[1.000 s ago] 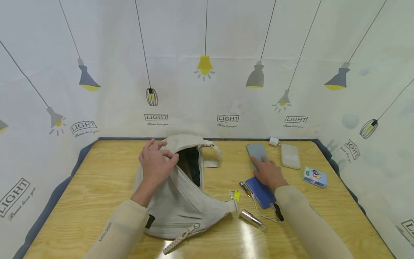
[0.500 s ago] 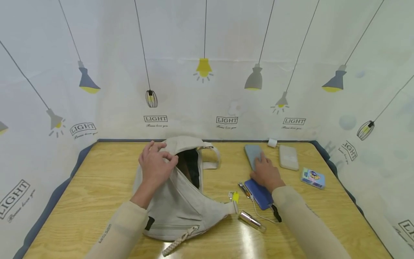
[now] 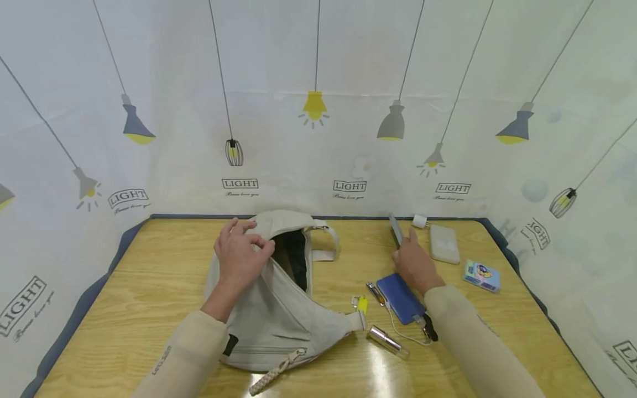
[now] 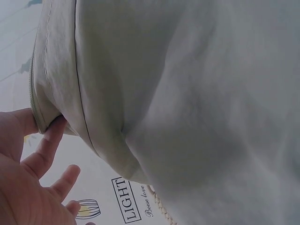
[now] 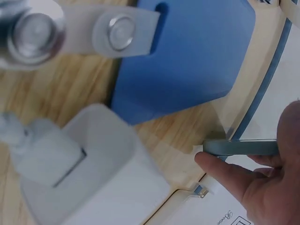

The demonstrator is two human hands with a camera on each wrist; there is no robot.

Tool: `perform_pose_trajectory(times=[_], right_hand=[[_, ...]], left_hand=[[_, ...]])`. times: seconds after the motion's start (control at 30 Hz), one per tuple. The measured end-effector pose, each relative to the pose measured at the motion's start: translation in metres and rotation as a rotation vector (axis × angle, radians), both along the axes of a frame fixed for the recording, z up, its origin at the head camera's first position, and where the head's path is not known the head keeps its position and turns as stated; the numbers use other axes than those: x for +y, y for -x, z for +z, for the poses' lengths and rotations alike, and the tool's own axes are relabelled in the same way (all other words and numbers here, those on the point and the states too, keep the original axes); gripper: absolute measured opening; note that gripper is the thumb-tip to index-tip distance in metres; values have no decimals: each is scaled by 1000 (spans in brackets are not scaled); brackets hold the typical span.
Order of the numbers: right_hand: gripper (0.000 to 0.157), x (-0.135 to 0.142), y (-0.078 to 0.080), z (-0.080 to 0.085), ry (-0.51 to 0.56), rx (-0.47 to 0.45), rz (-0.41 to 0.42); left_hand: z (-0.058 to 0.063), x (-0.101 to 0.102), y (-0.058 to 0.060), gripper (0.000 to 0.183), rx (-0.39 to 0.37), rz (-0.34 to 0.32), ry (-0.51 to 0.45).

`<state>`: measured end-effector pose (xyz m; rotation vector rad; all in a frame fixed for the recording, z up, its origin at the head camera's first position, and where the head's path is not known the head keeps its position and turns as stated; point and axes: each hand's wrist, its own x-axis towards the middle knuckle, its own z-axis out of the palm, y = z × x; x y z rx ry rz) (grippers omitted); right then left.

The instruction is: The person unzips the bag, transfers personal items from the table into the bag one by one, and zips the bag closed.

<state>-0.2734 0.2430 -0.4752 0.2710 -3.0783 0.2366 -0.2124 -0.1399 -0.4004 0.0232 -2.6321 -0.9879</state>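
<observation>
A pale grey backpack (image 3: 269,309) lies on the table with its zipped mouth partly gaping, dark inside. My left hand (image 3: 242,249) pinches the edge of that opening between thumb and index finger; the left wrist view shows the other fingers of this hand (image 4: 28,173) spread off the cloth (image 4: 187,103). My right hand (image 3: 417,264) grips a grey-blue smartphone (image 3: 396,229), which is tipped up on edge. Close up, the phone (image 5: 241,147) sits between the thumb and fingers of the right hand (image 5: 267,187). Its lower part is hidden by the hand in the head view.
Near the right hand lie a blue power bank (image 3: 402,298) with a white cable, a nail clipper (image 3: 376,293), a yellow-tagged key (image 3: 362,304) and a lipstick-like tube (image 3: 388,341). Farther right are a white plug (image 3: 420,221), a whitish case (image 3: 444,244) and a small printed box (image 3: 481,275).
My right hand has gone from touching the flat-lying phone to gripping it, and the phone has turned up on its edge. The left hand keeps its pinch on the backpack.
</observation>
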Motion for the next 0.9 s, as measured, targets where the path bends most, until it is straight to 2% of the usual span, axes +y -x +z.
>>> perform_pose_trajectory(times=[0.07,0.2,0.3,0.57,0.73,0.9], right_hand=[[27,1,0,1,-67,35,21],[27,2,1,3,-52,66,-89],[35,-1,1,7,14,84,-199],[33,-9,3,16,-72,140,-255],[34,-11,2,23,-69,82,-281],[42,-12,-2,35,76,-22,-305]], left_hand=[[0,0,0,25,0,2,-2],[0,1,0,25,5,0,-4],[-1,1,1,25,12,1,2],[-1,0,1,25,18,2,6],[-2,0,2,25,10,2,4],[-2,0,2,25,6,-1,9]])
